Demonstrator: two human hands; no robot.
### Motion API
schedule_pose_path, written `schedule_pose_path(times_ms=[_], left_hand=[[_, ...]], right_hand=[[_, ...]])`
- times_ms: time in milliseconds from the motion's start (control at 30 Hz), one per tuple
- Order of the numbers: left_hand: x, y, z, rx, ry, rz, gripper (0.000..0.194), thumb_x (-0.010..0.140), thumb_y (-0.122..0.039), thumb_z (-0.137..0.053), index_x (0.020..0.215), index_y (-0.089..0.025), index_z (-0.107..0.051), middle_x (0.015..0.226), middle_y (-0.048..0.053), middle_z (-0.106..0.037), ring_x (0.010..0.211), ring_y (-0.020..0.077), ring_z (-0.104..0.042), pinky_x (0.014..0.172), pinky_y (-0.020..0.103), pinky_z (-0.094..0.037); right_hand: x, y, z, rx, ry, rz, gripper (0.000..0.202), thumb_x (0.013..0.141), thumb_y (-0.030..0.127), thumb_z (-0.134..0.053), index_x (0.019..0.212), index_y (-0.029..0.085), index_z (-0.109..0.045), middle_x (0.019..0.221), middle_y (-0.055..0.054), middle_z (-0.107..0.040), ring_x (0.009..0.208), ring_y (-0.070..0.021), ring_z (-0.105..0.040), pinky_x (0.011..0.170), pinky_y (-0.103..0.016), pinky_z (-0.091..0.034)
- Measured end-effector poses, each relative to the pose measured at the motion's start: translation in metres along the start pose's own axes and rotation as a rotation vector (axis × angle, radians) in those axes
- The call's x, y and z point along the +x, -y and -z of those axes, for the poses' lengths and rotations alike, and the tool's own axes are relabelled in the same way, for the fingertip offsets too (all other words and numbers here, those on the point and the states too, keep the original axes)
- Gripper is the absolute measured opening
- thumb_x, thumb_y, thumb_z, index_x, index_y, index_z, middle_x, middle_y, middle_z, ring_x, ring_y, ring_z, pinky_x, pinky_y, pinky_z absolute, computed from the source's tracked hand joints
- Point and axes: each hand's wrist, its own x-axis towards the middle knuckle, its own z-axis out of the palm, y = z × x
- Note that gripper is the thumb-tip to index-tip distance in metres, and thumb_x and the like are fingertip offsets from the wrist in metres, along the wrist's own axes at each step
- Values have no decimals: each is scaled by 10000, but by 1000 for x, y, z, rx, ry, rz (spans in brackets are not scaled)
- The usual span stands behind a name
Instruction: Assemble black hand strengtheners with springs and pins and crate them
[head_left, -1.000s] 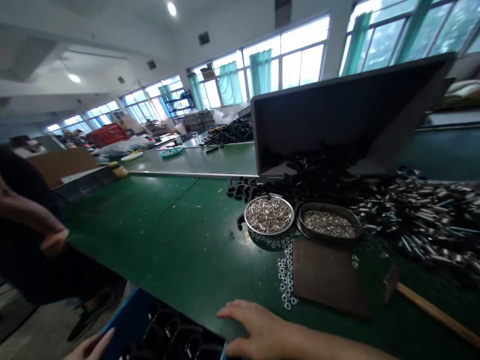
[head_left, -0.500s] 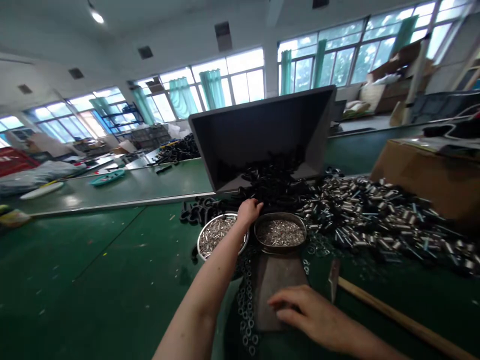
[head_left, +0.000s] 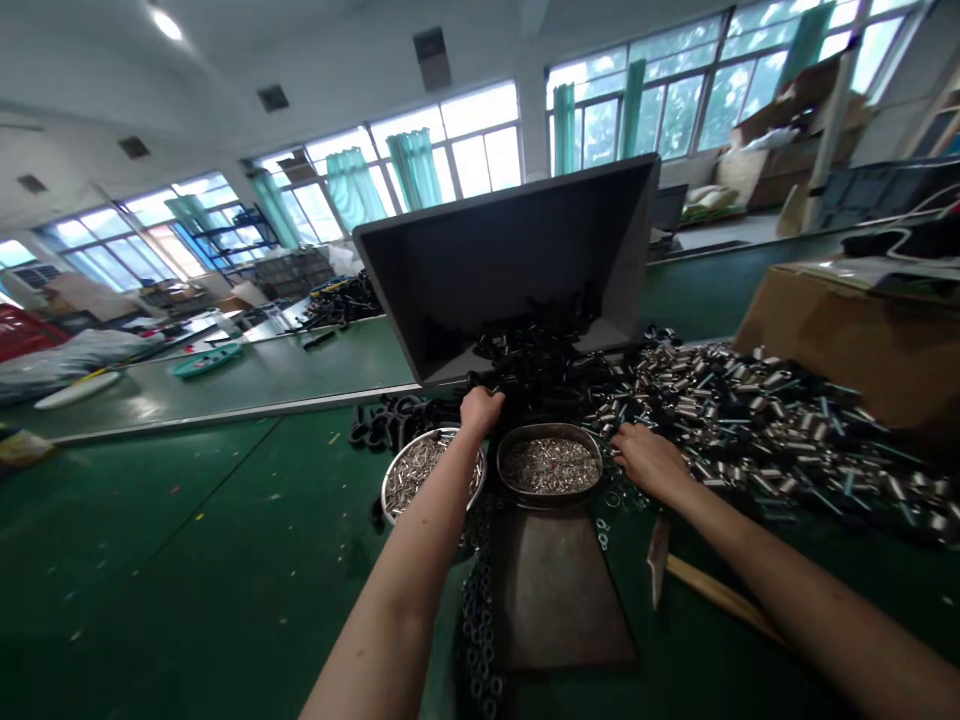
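My left hand (head_left: 482,408) reaches to the near edge of a pile of black parts (head_left: 540,375), fingers closed; what they hold is hidden. Just below it stands a round bowl (head_left: 385,492) of small metal pins. An oval tin (head_left: 551,499) of tiny metal pieces sits between my hands. My right hand (head_left: 651,462) is at the left edge of a heap of shiny metal cylinders and bolts (head_left: 757,420), fingers curled together, their grip too small to make out. In front of the tin lies a flat metal plate (head_left: 562,600), with metal rings (head_left: 480,630) along its left side.
A hammer (head_left: 658,562) lies under my right forearm. Behind the black parts a big grey bin (head_left: 510,250) is tipped on its side toward me. A cardboard box (head_left: 847,350) stands at the right, and a raised ledge (head_left: 247,413) crosses the green table's back.
My right hand has moved from above the metal plate forward and right to the metal heap, and its fingers have drawn together. My left hand stays by the black parts.
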Motion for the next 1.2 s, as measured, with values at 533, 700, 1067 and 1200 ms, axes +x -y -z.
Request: schedule_pose_path(times_ms=[533,700,1067,1200], left_hand=[[-232,120,64,-354,136,-82,199,634,-271,-723,752,-127,-653,558,-28,-523,486,78,-462,493,207,-365],[-280,156,37,275,149,-282,111,655,-146,-653,755,-183,-625,780,9,-608,717,143,-557,623,226,-387],[-258,181,71,341,-240,-38,121,766,-165,-537,820,-180,-644,755,13,-650,712,154,-584,616,220,-379],[-277,176,50,276,-128,-149,184,723,-98,-537,797,-183,-682,770,10,-640,734,146,-583,649,220,-404]], right_hand=[[-99,49,23,846,62,-106,389,795,501,-528,1046,213,-607,897,-75,-703,675,-229,-655,565,-342,-508],[-129,71,12,877,110,34,376,780,503,-554,987,202,-644,965,-95,-702,847,-263,-658,735,-379,-521],[-140,81,9,885,111,33,408,794,529,-551,1022,205,-646,951,-88,-700,827,-253,-660,716,-359,-530],[-146,93,8,1016,143,6,428,785,524,-574,1061,199,-606,982,-97,-683,834,-235,-655,695,-339,-537]])
